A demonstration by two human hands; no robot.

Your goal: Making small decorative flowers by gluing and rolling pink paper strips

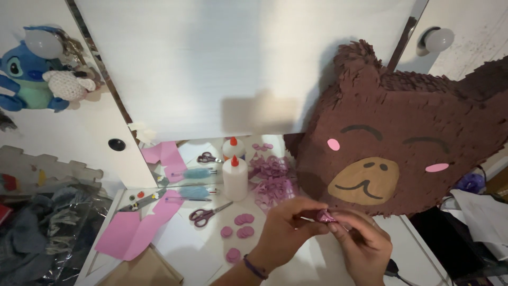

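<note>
My left hand (pixel 288 228) and my right hand (pixel 365 246) meet low in the middle of the view, both pinching a small pink paper piece (pixel 323 215) that looks folded or curled. A purple band circles my left wrist. Just behind the hands stands a large brown fringed bear-face piñata (pixel 423 164) with pink cheeks and a tan muzzle. Several pink paper circles (pixel 241 225) lie on the white table (pixel 185 243) left of my hands. A heap of curled pink paper pieces (pixel 272 180) sits behind them.
A white glue bottle with a red tip (pixel 235 177) stands mid-table beside purple-handled scissors (pixel 207 214). Pink paper sheets (pixel 135 228) lie at the left, with a craft knife (pixel 143 202). A blue plush toy (pixel 29 74) hangs upper left; a mirror behind reflects the table.
</note>
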